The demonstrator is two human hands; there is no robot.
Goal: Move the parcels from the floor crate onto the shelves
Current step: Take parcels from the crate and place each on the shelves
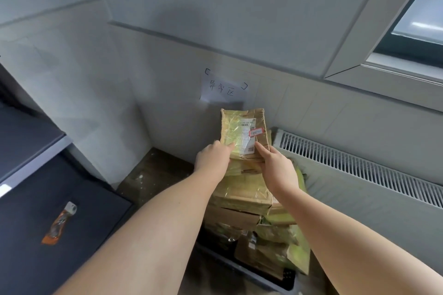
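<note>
Right now the left grip (pixel 211 158) and right grip (pixel 278 167) each close on a near corner of a flat cardboard parcel (pixel 242 132). They hold it tilted up above the floor crate (pixel 251 275), over the stack of parcels (pixel 242 196) heaped in that crate. The sound way, I judge, is to keep both sides evenly held, lift clear of the stack so nothing topples, then swing left of the crate to the dark shelves (pixel 24 136). The parcel is worn brown card under glossy yellowish tape, with a white shipping label and a red-edged sticker.
</note>
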